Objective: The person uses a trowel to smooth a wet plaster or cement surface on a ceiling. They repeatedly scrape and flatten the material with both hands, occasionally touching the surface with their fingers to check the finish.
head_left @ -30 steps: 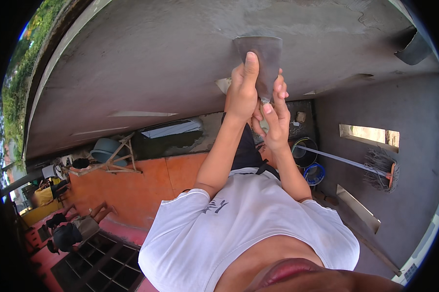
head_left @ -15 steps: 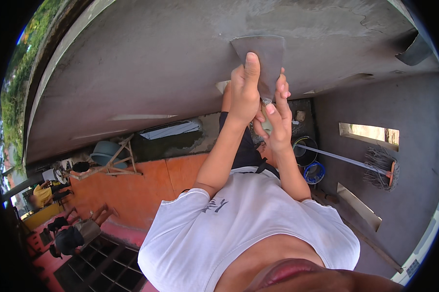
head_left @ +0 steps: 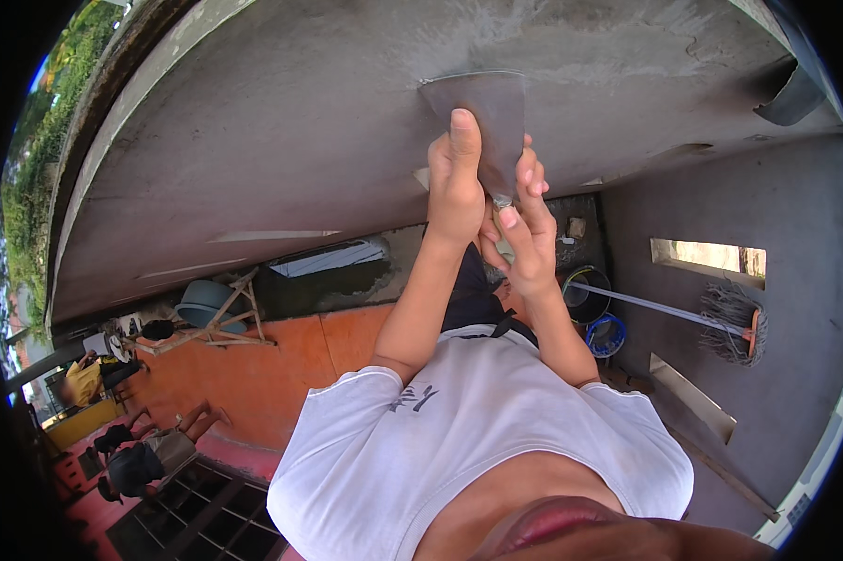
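Observation:
A wide putty knife point(head_left: 498, 120) with a grey metal blade is held up against the grey wall point(head_left: 281, 140), its broad edge touching the plaster. My left hand point(head_left: 457, 192) is closed on the left side of the blade, thumb lying flat along its face and fingers hidden behind. Around the pale handle and the narrow base of the blade my right hand point(head_left: 531, 248) is wrapped, thumb near the neck. Paler scuffed patches show on the wall just above the blade's edge.
A broom point(head_left: 732, 323) leans at the right, near a black bucket point(head_left: 587, 292) and a blue pail point(head_left: 605, 335). At the left, a teal basin point(head_left: 206, 304) stands by a wooden trestle point(head_left: 239, 313). Two people point(head_left: 136, 463) point(head_left: 85, 381) are in the distance at far left.
The putty knife and both my hands have shifted a little to the left along the wall. My grip looks the same.

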